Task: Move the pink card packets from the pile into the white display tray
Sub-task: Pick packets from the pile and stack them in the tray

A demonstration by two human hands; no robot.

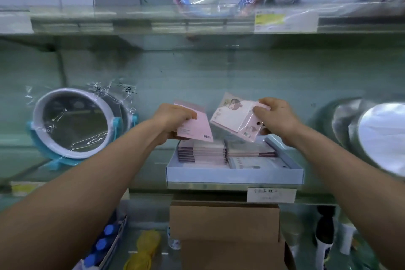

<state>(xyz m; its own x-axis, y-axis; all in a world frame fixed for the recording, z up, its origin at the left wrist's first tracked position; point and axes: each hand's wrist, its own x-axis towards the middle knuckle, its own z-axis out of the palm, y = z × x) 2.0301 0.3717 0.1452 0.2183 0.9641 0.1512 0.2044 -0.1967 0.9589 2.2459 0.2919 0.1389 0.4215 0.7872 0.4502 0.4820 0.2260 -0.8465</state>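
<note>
Both hands are raised above the white display tray (234,174), which sits on the glass shelf. My left hand (173,119) grips a small bunch of pink card packets (197,127) with their plain backs toward me. My right hand (277,116) pinches a single pink packet (236,119) by its right edge, tilted, with cartoon figures on its front. Inside the tray lie stacks of pink packets (203,150) at the back left and back right, and one flat packet (258,163) at the front right.
A round mirror (72,123) on a blue stand, wrapped in plastic, stands to the left of the tray. Another wrapped mirror (381,138) stands at the right. A brown cardboard box (225,226) sits on the shelf below. An upper shelf (153,19) runs overhead.
</note>
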